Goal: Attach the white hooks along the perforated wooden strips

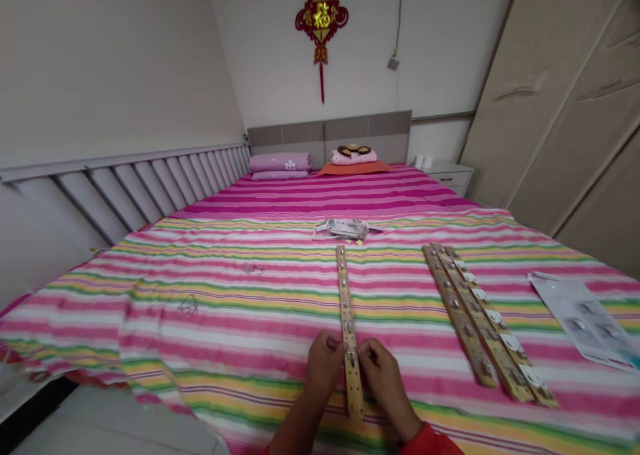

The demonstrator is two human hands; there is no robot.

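Observation:
A long, narrow wooden strip (355, 395) with rows of small holes lies lengthwise before me on the striped bed cover. Shiny metal pieces (349, 326) are spaced along it, and the nearest metal piece (351, 358) sits between my hands. My left hand (323, 365) is at the strip's left edge, its fingers pinched together. On the right side my right hand (384, 374) has its thumb and fingertips closed close to the strip. Whatever either pinch holds is too small to make out. The strip's near end shows bare holes.
Three similar strips (463, 322) lie to the right, one bearing white round pieces (495, 318). Clear plastic packs lie farther right (583, 318) and beyond the strip (345, 228). A thin wire tangle (188, 306) is on the left. A railing (165, 182) borders the bed.

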